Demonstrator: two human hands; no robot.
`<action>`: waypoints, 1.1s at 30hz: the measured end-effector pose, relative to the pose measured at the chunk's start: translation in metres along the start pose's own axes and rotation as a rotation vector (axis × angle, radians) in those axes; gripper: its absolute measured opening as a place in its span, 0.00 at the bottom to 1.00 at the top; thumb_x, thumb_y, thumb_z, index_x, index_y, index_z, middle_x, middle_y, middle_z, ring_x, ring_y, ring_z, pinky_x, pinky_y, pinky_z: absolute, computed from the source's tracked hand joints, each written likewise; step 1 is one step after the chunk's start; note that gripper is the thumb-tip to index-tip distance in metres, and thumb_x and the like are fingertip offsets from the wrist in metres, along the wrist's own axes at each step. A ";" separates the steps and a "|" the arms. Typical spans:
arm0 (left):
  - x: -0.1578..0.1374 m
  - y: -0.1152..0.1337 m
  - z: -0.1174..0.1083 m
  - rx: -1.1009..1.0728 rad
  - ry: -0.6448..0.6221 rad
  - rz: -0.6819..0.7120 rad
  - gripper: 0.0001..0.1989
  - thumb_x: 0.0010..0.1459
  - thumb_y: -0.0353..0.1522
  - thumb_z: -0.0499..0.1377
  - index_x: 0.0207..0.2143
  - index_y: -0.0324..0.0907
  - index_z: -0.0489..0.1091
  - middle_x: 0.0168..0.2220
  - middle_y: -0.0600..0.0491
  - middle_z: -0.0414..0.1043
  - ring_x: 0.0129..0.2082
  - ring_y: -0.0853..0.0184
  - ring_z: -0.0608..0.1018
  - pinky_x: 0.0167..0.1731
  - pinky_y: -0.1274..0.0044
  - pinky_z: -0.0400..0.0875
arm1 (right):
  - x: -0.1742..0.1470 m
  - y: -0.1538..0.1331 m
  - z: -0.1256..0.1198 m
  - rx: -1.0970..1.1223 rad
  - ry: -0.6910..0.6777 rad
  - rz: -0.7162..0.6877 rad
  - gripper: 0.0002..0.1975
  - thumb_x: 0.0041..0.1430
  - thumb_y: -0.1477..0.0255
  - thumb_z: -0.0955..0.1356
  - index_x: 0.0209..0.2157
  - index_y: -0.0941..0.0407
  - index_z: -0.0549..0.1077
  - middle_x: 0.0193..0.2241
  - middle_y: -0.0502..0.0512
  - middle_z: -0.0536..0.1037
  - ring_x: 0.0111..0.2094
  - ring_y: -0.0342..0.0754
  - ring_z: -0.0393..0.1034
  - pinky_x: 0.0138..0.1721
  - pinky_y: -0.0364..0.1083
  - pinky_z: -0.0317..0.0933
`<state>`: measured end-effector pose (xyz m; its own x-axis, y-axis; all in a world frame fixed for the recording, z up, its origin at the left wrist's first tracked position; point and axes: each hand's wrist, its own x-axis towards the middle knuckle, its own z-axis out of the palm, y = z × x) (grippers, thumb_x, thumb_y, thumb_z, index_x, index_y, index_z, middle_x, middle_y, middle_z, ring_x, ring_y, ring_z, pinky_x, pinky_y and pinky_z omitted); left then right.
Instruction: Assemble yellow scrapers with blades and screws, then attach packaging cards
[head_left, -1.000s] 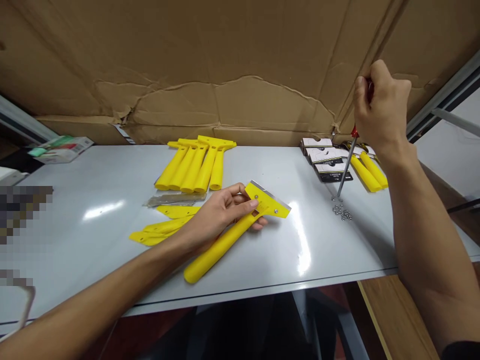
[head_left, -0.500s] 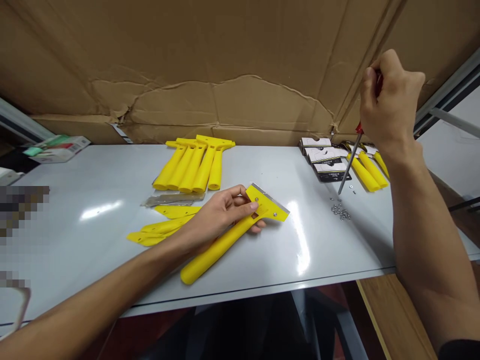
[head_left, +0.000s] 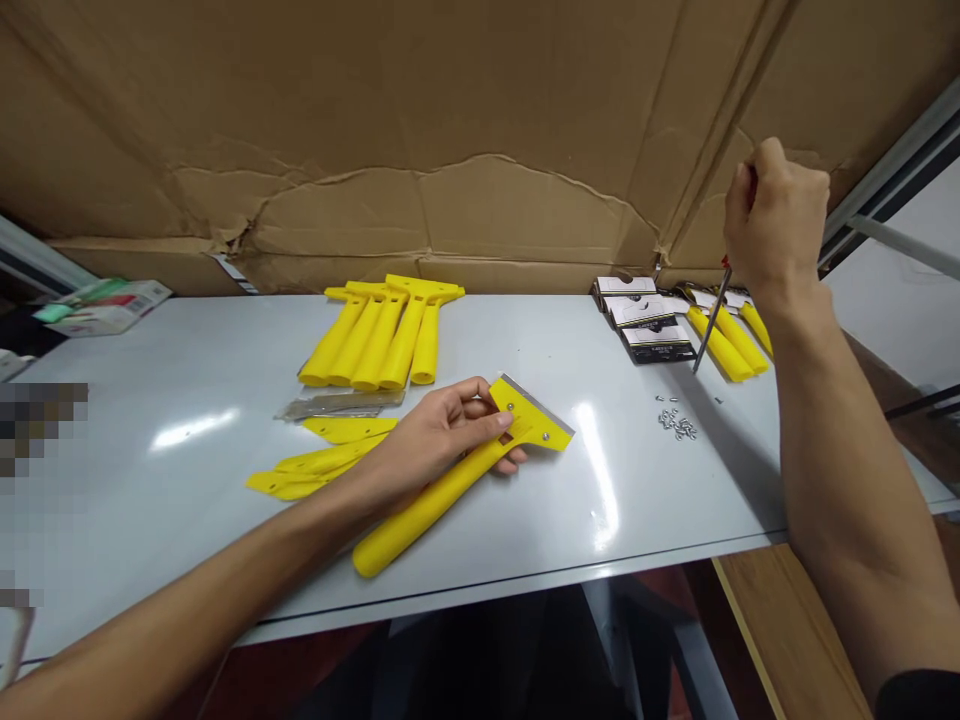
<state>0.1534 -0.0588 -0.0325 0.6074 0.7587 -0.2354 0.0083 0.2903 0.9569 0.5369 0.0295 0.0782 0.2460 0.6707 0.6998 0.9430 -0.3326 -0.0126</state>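
Note:
My left hand (head_left: 461, 430) is closed around the neck of a yellow scraper (head_left: 435, 500), thumb on top, handle slanting toward the table's front edge. Two screws and a thin metal blade show on its head. Raised at the right, my right hand (head_left: 780, 225) grips a screwdriver (head_left: 712, 318) with a red handle, mostly hidden in the fist, its shaft pointing down. Below and left of its tip lies a small pile of screws (head_left: 677, 425). Flat yellow plates (head_left: 322, 458) lie partly behind my left forearm, near some metal blades (head_left: 337, 404).
Several yellow scraper handles (head_left: 390, 340) lie in a row at the back of the white table (head_left: 525, 545). Black-and-white cards (head_left: 651, 325) and more yellow handles (head_left: 724, 345) are at the back right. A small box (head_left: 116, 305) sits at far left, and cardboard (head_left: 480, 210) stands behind.
The screwdriver's tip has shifted slightly up and right, away from the pile of screws, and my right hand is a little lower. My left hand still holds the scraper in nearly the same place.

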 end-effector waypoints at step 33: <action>-0.012 0.017 0.011 0.068 -0.106 -0.014 0.18 0.59 0.40 0.71 0.40 0.38 0.69 0.42 0.44 0.81 0.35 0.63 0.86 0.33 0.76 0.81 | -0.042 -0.105 0.002 1.421 0.333 -0.024 0.21 0.71 0.54 0.61 0.35 0.57 0.60 0.26 0.49 0.62 0.26 0.37 0.62 0.30 0.39 0.62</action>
<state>0.1550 -0.0691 -0.0113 0.6875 0.6880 -0.2325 0.0687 0.2571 0.9639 0.4281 0.0380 0.0490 0.3509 0.4195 0.8372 0.4169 0.7306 -0.5408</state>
